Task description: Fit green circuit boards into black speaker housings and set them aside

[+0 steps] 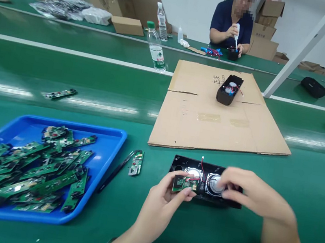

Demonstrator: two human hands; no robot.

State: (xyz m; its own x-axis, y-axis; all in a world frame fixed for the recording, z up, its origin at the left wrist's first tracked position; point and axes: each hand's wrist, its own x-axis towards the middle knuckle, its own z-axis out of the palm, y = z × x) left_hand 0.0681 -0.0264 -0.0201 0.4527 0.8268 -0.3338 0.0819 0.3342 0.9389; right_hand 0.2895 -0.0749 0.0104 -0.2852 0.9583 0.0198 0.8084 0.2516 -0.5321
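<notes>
Between thumb and fingers, my left hand [165, 198] grips a small green circuit board [182, 183], held over the left part of a black speaker housing [180, 163]. The housing lies lengthwise on the green table, with two round silver speaker drivers [213, 184] showing inside. A thin red wire [203, 165] with a white plug rises from between them. At the right driver is my right hand [244, 190], its fingers bent and smeared by motion; whether they hold anything is unclear. Another circuit board [136, 163] and black tweezers [115, 173] lie left of my left hand.
A blue tray [110, 138] heaped with circuit boards stands at the left. Behind the housing, a cardboard sheet [180, 128] carries another open speaker housing [227, 95]. A water bottle [157, 51] stands beyond. Across the table, a person [218, 23] holds a white squeeze bottle over a black housing.
</notes>
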